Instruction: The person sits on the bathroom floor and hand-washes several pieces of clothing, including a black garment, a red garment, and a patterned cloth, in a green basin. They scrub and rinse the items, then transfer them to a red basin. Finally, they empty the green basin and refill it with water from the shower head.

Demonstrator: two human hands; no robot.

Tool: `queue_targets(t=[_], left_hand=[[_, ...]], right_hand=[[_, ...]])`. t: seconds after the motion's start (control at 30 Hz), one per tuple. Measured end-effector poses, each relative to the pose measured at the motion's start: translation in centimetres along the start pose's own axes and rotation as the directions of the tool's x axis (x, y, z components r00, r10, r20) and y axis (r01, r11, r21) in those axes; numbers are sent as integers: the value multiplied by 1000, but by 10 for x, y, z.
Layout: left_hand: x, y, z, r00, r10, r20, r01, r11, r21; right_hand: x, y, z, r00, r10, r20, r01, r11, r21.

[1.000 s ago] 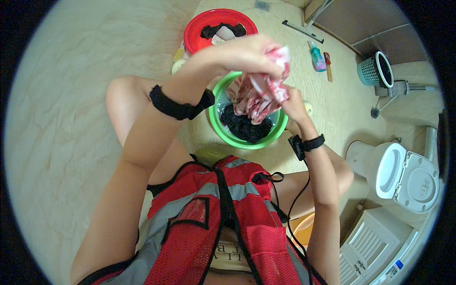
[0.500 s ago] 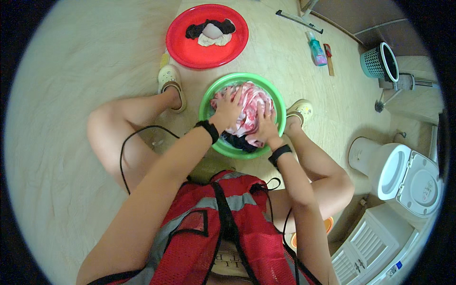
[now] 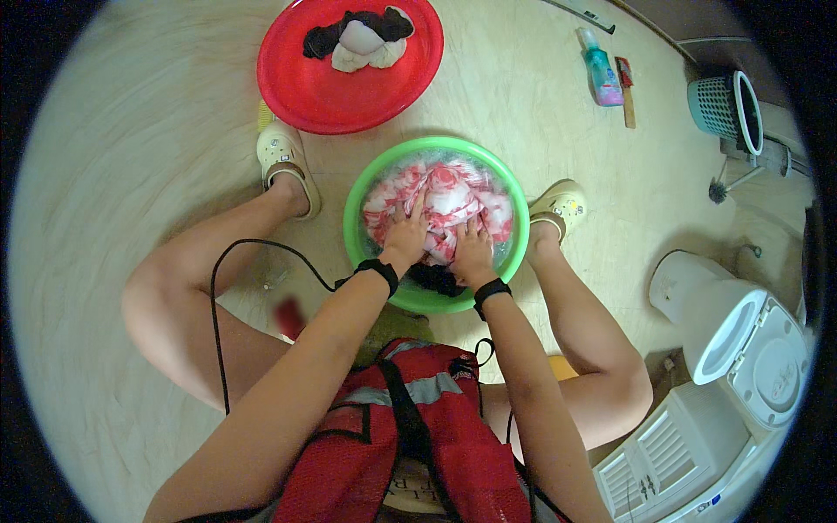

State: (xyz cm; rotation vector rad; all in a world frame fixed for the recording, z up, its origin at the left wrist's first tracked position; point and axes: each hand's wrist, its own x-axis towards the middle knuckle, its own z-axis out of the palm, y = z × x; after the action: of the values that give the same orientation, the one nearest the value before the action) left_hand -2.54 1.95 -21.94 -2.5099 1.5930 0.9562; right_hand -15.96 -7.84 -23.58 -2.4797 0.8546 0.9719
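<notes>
A pink-and-white patterned cloth garment (image 3: 449, 190) lies wet and crumpled in a green basin (image 3: 514, 179) between my feet. Sudsy water shows around its edges. My left hand (image 3: 405, 240) presses on the near left of the garment, fingers apart and pointing away from me. Beside it, my right hand (image 3: 472, 254) rests on the near right part, also with fingers apart; its fingertips sink partly into the folds. A dark cloth (image 3: 436, 279) sits at the near side of the basin, below and between my wrists.
A red basin (image 3: 305, 109) with dark and pale small cloth pieces (image 3: 370, 52) stands at the far left. Far right are a teal bottle (image 3: 602, 74), a wooden-handled brush (image 3: 628, 100) and a plastic basket (image 3: 715, 105). A toilet (image 3: 728, 327) stands right. A black cable (image 3: 215, 305) loops over my left leg.
Both hands have drawn back toward me over the garment. The garment is now spread wider and flatter in the basin. My view has shifted, with the red basin nearer the top edge.
</notes>
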Motion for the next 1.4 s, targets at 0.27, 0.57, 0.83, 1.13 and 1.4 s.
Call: queue_targets(t=[0.27,0.57,0.83,1.13,1.4], left_hand=[[31,-10,20,995,-42,91,41,999,18],[45,-27,-11,993,102,65,-100,994,-38],[-23,-42,-48,929,-337,-156,141,709,-691],[-40,-25,23,669,-520,531,742,425,-519],[-33,-34,40,907,-264,327,369,127,-921]], right_hand=[[24,8,-29,988,-78,131,63,992,112],[21,2,-36,998,-1,67,0,1000,13],[-17,-3,-84,970,194,-143,-159,961,224],[-57,-63,-72,734,-469,-492,572,816,76],[-73,-72,-63,939,-245,-243,289,943,164]])
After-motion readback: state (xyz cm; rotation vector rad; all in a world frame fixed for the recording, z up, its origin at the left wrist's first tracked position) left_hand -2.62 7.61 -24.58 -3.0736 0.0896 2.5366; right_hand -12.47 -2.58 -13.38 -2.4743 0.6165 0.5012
